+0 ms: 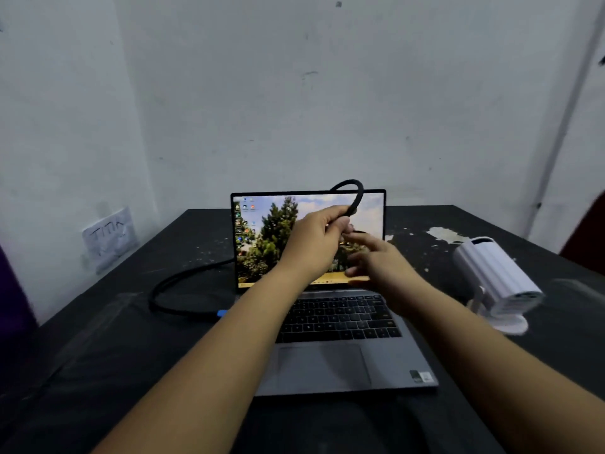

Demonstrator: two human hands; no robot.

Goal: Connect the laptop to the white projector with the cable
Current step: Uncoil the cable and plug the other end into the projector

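An open grey laptop [347,362] sits in the middle of the black table, its screen lit. A thick black cable [173,283] curves on the table left of it, and a blue plug [222,312] sits at the laptop's left edge. My left hand [314,240] is raised in front of the screen, closed around the cable's other stretch, which arches above the lid. My right hand [376,263], blurred, hovers just below and right of it with fingers spread, holding nothing. The white projector [497,280] stands on its round base at the right.
The black table [98,355] has white paint chips near the back right. A paper note [109,237] is stuck on the left wall. Grey walls close in behind. A dark red shape [586,237] shows at the right edge.
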